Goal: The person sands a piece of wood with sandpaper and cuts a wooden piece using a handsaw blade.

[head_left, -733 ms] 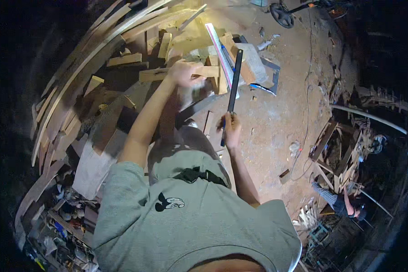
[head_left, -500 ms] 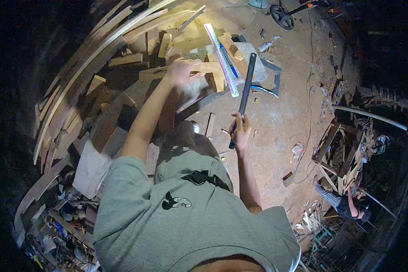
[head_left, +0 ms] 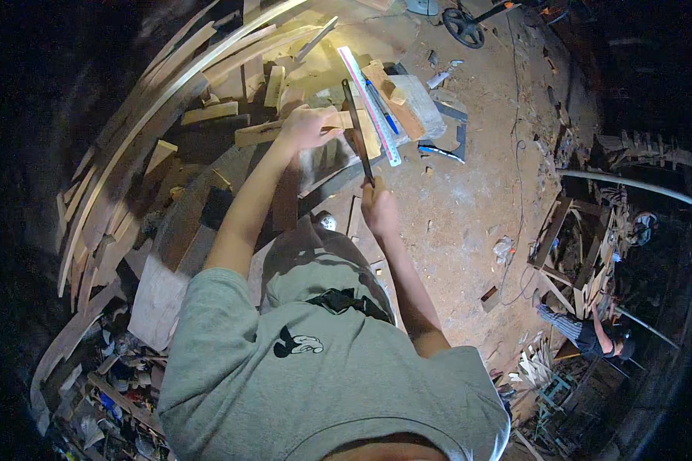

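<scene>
My left hand (head_left: 313, 127) is closed on a short pale wooden piece (head_left: 352, 121) over the work spot. My right hand (head_left: 380, 206) grips the lower end of a long, narrow dark bar (head_left: 358, 134), file-like in shape. It stands nearly edge-on beside the wooden piece's right end; whether the two touch I cannot tell. A white ruler with a pink edge (head_left: 370, 106) lies just right of the bar. Beside the ruler are a blue pen (head_left: 381, 107) and a light wooden block (head_left: 397, 102).
A dark angled tool with a blue-and-white handle (head_left: 442, 154) lies on the dirt floor (head_left: 469, 223). Long curved-looking boards (head_left: 123, 177) and offcuts pile up at left. At right are a wooden crate frame (head_left: 555, 238), a cable (head_left: 520, 177) and another person (head_left: 592, 338).
My right hand has moved left and slightly up, bringing the dark bar from the ruler's right side to the wooden piece and turning it edge-on. My left hand keeps its hold.
</scene>
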The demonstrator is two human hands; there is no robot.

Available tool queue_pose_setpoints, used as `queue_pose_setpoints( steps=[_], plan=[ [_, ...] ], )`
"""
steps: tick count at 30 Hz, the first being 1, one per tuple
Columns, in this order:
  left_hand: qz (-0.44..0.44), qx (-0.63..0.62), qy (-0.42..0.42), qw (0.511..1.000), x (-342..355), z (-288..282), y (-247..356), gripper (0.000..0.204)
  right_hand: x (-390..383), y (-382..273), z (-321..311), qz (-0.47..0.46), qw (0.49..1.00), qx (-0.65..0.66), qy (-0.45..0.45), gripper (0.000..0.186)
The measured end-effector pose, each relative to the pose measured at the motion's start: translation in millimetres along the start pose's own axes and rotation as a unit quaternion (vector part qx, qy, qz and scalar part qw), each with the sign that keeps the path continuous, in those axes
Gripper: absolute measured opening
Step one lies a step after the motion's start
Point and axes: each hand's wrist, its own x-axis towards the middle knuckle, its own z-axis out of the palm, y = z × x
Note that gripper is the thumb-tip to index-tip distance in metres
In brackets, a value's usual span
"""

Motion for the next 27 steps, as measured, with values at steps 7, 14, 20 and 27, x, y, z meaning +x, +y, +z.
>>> queue_pose_setpoints(
  steps=[7,14,20,27],
  plan=[
    [0.000,-0.010,-0.011,1.000,-0.6,-0.2,-4.4,0.036,17.9,-12.2,19.7,0.020,0.998,-0.064,-0.004,0.026],
    [-0.007,-0.018,-0.030,0.999,4.3,-0.9,-4.9,0.035,19.1,-9.2,30.2,0.021,0.995,-0.089,0.038,0.028],
    [0.023,-0.016,0.021,0.999,1.1,5.8,-9.1,0.035,13.6,-7.7,34.6,0.048,0.993,-0.108,0.028,0.040],
    [0.045,-0.039,0.043,0.997,0.0,1.3,-8.1,0.036,17.7,-10.5,32.0,0.024,0.992,-0.120,0.026,0.025]
  ],
)
